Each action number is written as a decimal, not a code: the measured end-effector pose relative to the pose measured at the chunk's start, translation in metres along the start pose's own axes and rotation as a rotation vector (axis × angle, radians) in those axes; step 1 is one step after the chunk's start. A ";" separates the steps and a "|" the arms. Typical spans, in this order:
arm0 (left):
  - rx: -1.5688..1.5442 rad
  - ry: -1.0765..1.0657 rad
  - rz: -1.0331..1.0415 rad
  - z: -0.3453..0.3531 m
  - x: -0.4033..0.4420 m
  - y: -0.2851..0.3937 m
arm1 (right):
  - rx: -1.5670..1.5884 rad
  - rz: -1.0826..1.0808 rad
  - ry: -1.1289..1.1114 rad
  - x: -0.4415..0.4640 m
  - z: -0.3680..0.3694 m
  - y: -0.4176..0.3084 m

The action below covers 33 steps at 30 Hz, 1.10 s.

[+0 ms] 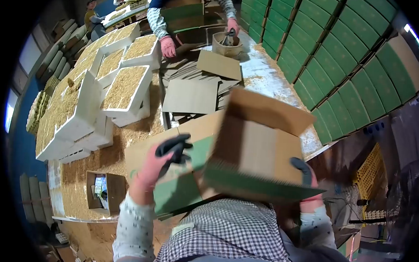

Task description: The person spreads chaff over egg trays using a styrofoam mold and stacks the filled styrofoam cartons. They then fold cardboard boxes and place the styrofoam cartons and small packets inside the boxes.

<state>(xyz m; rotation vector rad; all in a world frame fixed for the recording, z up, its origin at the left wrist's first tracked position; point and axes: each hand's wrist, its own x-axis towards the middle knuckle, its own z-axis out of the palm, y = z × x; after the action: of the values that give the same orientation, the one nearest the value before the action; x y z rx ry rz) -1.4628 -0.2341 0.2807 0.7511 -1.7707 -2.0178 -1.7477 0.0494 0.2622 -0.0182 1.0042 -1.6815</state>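
An open cardboard box [257, 144], brown inside and green outside, is tilted in front of my body, its inside facing up. My right hand [308, 180], in a pink glove with dark fingers, grips its right side; part of the hand is hidden behind the wall. My left hand [164, 159], in the same kind of glove, is apart from the box on its left, fingers spread and slightly bent, holding nothing. Under the left hand lie flattened green-and-brown cartons [177, 192] on the table edge near my checked apron [224, 228].
White foam boxes [125, 89] filled with sawdust-like material stand left. Cardboard sheets [191, 95] lie ahead, where a co-worker's pink-gloved hands [168, 46] are, near a bucket [227, 47]. Stacked green cartons [331, 66] line the right. A small box of packets [105, 192] sits lower left.
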 end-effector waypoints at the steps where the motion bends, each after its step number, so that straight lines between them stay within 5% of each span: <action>1: 0.238 0.042 0.044 -0.021 0.033 -0.025 | 0.161 -0.010 0.027 0.012 -0.038 -0.006; 3: 1.121 0.245 0.115 -0.066 0.083 -0.070 | 0.053 -0.240 0.059 0.035 -0.104 0.000; 5: 1.258 0.186 -0.345 -0.092 0.108 -0.094 | 0.238 -0.214 0.103 0.070 -0.134 0.002; 7: 0.841 0.075 -0.309 -0.126 0.114 -0.105 | 0.067 -0.185 0.209 0.131 -0.163 0.022; 9: 1.213 0.242 -0.311 -0.110 0.103 -0.080 | 0.042 -0.190 0.342 0.181 -0.223 0.049; 11: 1.447 0.499 0.069 -0.104 0.078 -0.058 | -0.086 -0.687 0.579 0.139 -0.107 0.021; 13: 1.494 0.623 0.200 -0.072 0.037 0.032 | -0.463 -1.039 0.513 0.120 -0.025 -0.012; 15: 1.519 0.538 0.107 -0.031 -0.001 0.115 | -0.958 -1.424 0.431 0.079 0.095 -0.037; 17: 1.589 0.452 0.215 -0.008 -0.019 0.126 | -1.371 -1.416 -0.073 0.072 0.160 -0.053; 19: 1.719 0.641 0.516 0.005 -0.035 0.094 | -2.063 -1.408 -0.616 0.064 0.224 -0.049; 23: 1.413 0.529 0.822 0.018 -0.108 0.054 | -2.119 -0.637 -0.728 0.060 0.275 -0.057; 26: 1.338 0.173 0.932 0.044 -0.138 0.062 | -2.453 -1.110 -0.351 0.098 0.287 -0.056; 27: 1.316 -0.020 0.983 0.052 -0.148 0.086 | -2.170 -1.397 -0.483 0.110 0.298 -0.052; 28: 1.291 -0.093 0.926 0.049 -0.150 0.100 | -2.101 -1.106 -0.630 0.133 0.303 -0.046; 29: 1.229 0.111 0.858 0.031 -0.147 0.116 | -2.324 -0.880 -0.679 0.126 0.314 -0.021; 30: 1.139 0.301 0.785 0.012 -0.144 0.131 | -2.241 -1.203 -0.785 0.143 0.305 0.005; 31: 1.532 0.780 0.491 0.001 -0.137 0.129 | -2.049 -1.396 -0.733 0.128 0.313 0.009; 32: 1.920 1.017 0.167 -0.038 -0.112 0.085 | -1.940 -1.612 -0.666 0.116 0.314 0.004; 33: 1.483 0.691 -0.043 -0.040 -0.114 0.109 | -1.812 -1.823 -0.600 0.105 0.315 -0.004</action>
<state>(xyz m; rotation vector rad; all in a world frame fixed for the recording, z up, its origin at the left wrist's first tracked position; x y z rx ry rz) -1.3562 -0.2166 0.4025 1.5430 -2.4468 0.0144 -1.6379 -0.2231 0.4168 -3.0661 1.7011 -0.9994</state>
